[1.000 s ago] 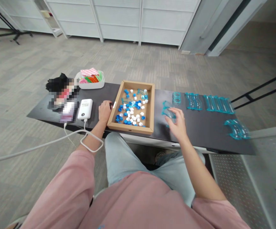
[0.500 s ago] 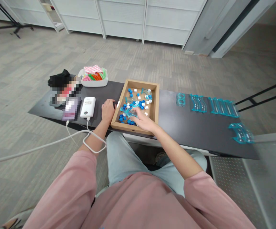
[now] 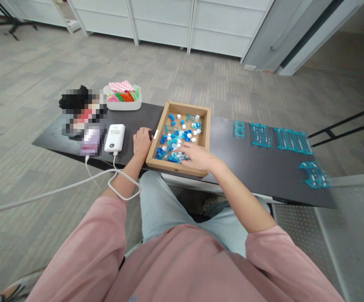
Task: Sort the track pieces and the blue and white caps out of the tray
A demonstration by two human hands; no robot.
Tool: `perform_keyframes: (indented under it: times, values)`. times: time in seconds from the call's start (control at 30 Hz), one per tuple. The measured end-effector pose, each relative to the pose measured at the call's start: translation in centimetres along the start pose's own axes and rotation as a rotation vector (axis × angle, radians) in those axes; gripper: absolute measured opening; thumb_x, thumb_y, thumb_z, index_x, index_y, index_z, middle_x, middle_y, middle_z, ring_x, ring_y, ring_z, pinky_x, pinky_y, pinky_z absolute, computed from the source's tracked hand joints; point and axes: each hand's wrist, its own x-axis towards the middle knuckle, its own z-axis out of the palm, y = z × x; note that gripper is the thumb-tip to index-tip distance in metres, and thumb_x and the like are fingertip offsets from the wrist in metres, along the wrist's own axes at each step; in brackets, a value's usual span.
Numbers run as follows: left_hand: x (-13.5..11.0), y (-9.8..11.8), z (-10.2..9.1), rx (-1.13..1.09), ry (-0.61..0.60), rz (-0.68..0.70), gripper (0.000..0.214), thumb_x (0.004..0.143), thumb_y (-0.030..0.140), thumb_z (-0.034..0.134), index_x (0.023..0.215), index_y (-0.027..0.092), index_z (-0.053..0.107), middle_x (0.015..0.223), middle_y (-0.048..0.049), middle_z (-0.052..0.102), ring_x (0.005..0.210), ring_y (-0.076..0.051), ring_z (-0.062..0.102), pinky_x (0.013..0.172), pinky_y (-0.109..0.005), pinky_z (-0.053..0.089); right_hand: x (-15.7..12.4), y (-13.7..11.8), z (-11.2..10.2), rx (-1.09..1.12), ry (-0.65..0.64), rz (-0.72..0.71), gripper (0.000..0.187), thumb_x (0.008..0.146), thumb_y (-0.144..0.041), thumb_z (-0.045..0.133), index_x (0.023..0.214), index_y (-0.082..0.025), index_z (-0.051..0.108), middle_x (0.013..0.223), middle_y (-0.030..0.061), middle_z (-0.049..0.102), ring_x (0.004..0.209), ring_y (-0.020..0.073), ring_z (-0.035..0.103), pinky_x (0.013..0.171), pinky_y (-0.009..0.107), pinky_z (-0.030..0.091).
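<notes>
An open cardboard tray on the black table holds several small blue and white pieces and a few clear blue curved pieces. My right hand lies inside the tray near its front wall. Its fingers stretch flat to the left over the small pieces, and a clear blue piece lies at the fingertips. My left hand rests on the table against the tray's left wall, fingers curled down by a small dark thing with a white tag.
Clear blue track pieces lie in a row at the table's right, with one more near the right front edge. A white power bank with a cable lies left of my left hand. A white bin of coloured pieces stands behind it.
My right hand carried a clear blue curved piece from the table into the tray and now lies flat among the small pieces. My left hand stayed by the tray.
</notes>
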Motion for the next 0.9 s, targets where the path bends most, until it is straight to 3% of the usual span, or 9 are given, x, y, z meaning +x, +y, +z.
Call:
perform_keyframes:
  times: [0.13,0.33,0.53,0.7,0.9]
  values:
    - [0.1,-0.1,0.2,-0.007,0.008,0.001,0.040,0.111,0.020,0.051,0.146,0.021,0.071,0.160,-0.0233,0.071,0.150,-0.042,0.065,0.128,-0.057,0.050,-0.6,-0.4,-1.3,-0.132,0.004,0.079,0.055,0.104,-0.022,0.071,0.159,-0.026,0.076,0.148,0.0148,0.077,0.130,0.0388,0.078,0.114,0.052,0.063]
    - [0.1,-0.3,0.3,-0.003,0.014,0.004,0.039,0.111,0.020,0.053,0.146,0.022,0.071,0.159,-0.0228,0.072,0.149,-0.041,0.066,0.128,-0.056,0.050,0.0,1.3,-2.3,-0.055,0.214,0.224,0.071,0.110,-0.027,0.062,0.179,-0.016,0.052,0.164,0.0229,0.065,0.142,0.0407,0.072,0.119,0.055,0.062]
    - [0.0,-0.2,0.2,0.002,0.022,0.008,0.039,0.111,0.019,0.051,0.145,0.021,0.071,0.160,-0.0238,0.072,0.149,-0.042,0.066,0.128,-0.057,0.051,-1.9,3.2,-3.1,-0.230,0.326,0.310,0.058,0.116,-0.046,0.064,0.168,-0.020,0.066,0.154,0.0234,0.074,0.147,0.0484,0.067,0.124,0.066,0.052]
    - [0.0,-0.3,0.1,0.025,0.017,-0.011,0.037,0.111,0.020,0.056,0.144,0.021,0.072,0.162,-0.0223,0.071,0.151,-0.039,0.066,0.130,-0.054,0.051,-10.1,8.4,-4.8,-0.280,0.455,0.515,0.051,0.116,-0.048,0.058,0.159,-0.025,0.073,0.153,0.0198,0.077,0.145,0.0439,0.067,0.124,0.063,0.048]
    - [0.2,0.5,-0.6,0.040,-0.016,-0.053,0.043,0.106,0.022,0.053,0.145,0.018,0.070,0.160,-0.0240,0.071,0.152,-0.041,0.066,0.132,-0.060,0.052,-25.0,15.9,-5.7,-0.385,0.589,1.110,0.060,0.109,-0.048,0.063,0.163,-0.023,0.070,0.169,0.0250,0.064,0.157,0.0460,0.055,0.130,0.067,0.038]
